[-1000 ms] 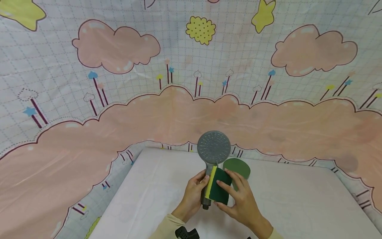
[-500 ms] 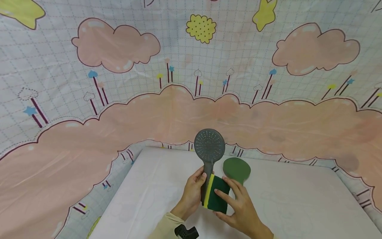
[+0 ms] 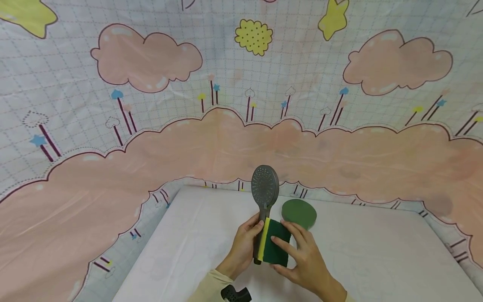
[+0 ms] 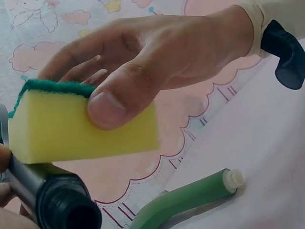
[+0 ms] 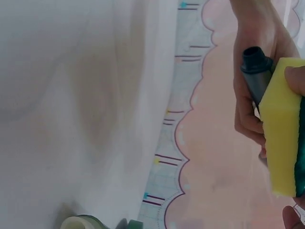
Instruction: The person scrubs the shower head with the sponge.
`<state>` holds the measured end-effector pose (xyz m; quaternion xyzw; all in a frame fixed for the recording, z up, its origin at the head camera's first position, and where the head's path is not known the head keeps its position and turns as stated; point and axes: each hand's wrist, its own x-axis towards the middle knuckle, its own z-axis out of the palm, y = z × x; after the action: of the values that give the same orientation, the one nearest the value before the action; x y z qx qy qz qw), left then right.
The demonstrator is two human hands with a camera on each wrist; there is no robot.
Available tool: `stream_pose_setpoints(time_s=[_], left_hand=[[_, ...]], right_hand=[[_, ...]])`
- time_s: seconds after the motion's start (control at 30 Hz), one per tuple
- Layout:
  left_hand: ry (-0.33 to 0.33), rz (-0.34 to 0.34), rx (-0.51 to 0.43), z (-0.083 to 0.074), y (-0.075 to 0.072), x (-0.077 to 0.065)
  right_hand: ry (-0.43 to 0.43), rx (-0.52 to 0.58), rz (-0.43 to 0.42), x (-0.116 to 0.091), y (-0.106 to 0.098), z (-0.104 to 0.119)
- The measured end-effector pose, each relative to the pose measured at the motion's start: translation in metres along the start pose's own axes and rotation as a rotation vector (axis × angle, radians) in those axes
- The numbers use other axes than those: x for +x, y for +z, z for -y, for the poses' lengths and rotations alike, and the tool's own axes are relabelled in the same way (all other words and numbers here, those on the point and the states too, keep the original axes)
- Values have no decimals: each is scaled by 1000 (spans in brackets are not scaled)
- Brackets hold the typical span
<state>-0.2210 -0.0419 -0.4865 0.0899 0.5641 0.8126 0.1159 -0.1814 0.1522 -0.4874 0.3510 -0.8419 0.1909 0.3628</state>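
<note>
A dark grey handheld shower head (image 3: 264, 186) stands nearly upright over the white table, its round face partly turned aside. My left hand (image 3: 241, 247) grips its handle. A yellow and green scrubbing sponge (image 3: 277, 242) lies with its yellow side against that handle. My right hand (image 3: 307, 262) pinches the sponge from the green side. In the left wrist view, the right thumb presses the sponge (image 4: 62, 129), just above the threaded handle end (image 4: 71, 210). The right wrist view has the left hand (image 5: 259, 38) around the handle, partly hidden behind the sponge (image 5: 281, 129).
Behind the right hand lies a green round-headed shower head (image 3: 299, 214); its green handle (image 4: 186, 198) with a white end shows in the left wrist view. A white sheet (image 3: 377, 260) covers the table. A patterned curtain (image 3: 226, 147) with clouds and stars hangs behind.
The shower head's face has turned aside and looks narrower. The sponge has slid down along the handle, then slightly back up, with the right hand following. The green shower head has stayed put.
</note>
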Motion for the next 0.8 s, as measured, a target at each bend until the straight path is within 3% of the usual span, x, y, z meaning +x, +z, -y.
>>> stream_pose_setpoints(time_s=[0.3,0.53,0.8], left_hand=[[1,-54,16,0,0,-2],[-29,-31,-73,-1,2,-4],[-24,32,-87,-1,3,-4]], right_hand=[[3,-4,18,7,-2,-7],[-26,9,28,12,-4,-11],[-39,8,24,15,-8,-14]])
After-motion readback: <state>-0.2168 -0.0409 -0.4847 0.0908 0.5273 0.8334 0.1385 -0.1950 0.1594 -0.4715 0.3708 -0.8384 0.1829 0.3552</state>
